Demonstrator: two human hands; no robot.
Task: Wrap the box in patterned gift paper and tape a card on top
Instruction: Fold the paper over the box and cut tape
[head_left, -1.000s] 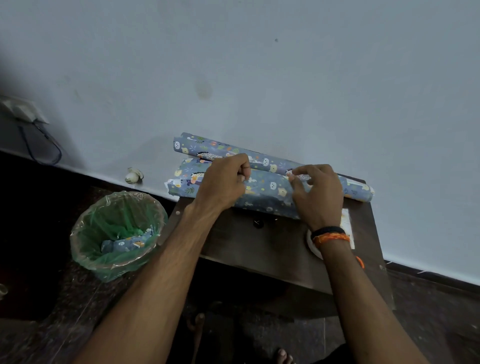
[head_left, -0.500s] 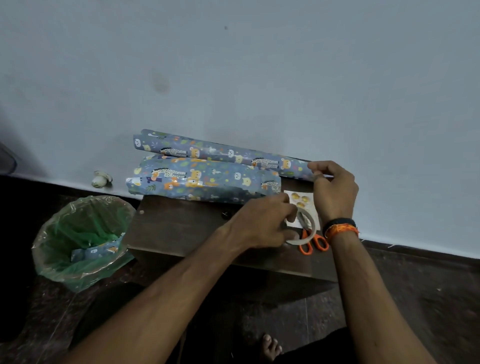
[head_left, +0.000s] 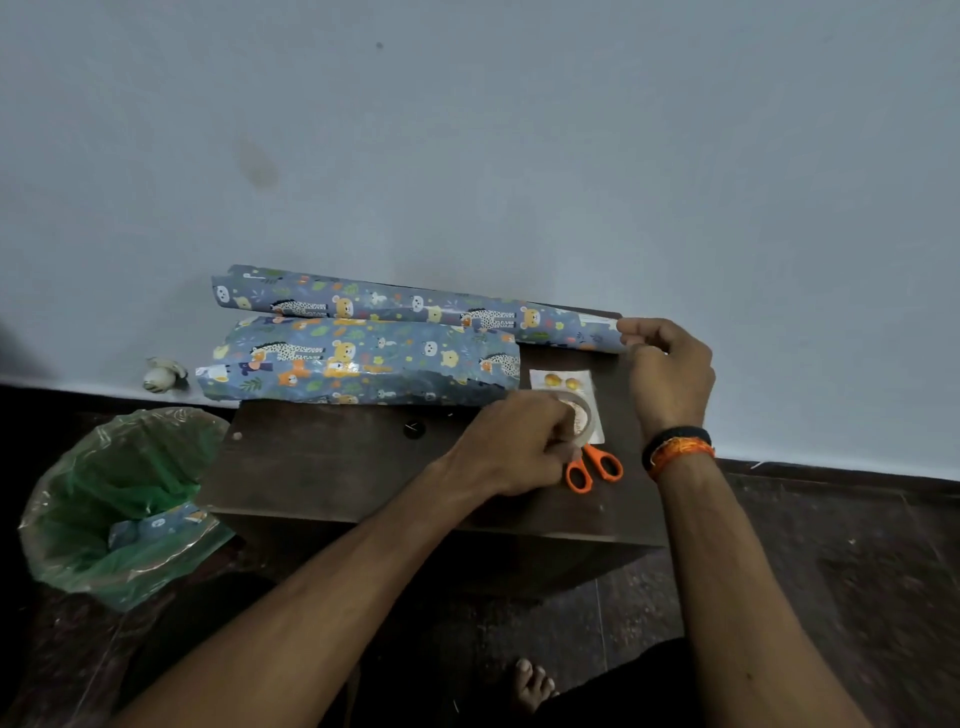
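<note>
The box wrapped in blue animal-patterned paper (head_left: 358, 361) lies along the back of the dark wooden table (head_left: 332, 467). Behind it, against the wall, lies a roll of the same paper (head_left: 405, 304). My left hand (head_left: 519, 447) grips the clear tape roll (head_left: 582, 418), which sits over a white card with orange dots (head_left: 561, 382). My right hand (head_left: 667, 371) is raised at the right end of the paper roll, its fingertips pinched together; what they pinch is too small to make out.
Orange-handled scissors (head_left: 595, 467) lie just right of my left hand. A bin with a green liner (head_left: 119, 499) holding paper scraps stands on the floor left of the table. A small pale object (head_left: 162, 374) lies by the wall. My bare foot (head_left: 532, 686) shows below.
My left hand left the wrapped box and came down onto the tape roll at the right. My right hand lifted off the box to the roll's right end. The view shifted left.
</note>
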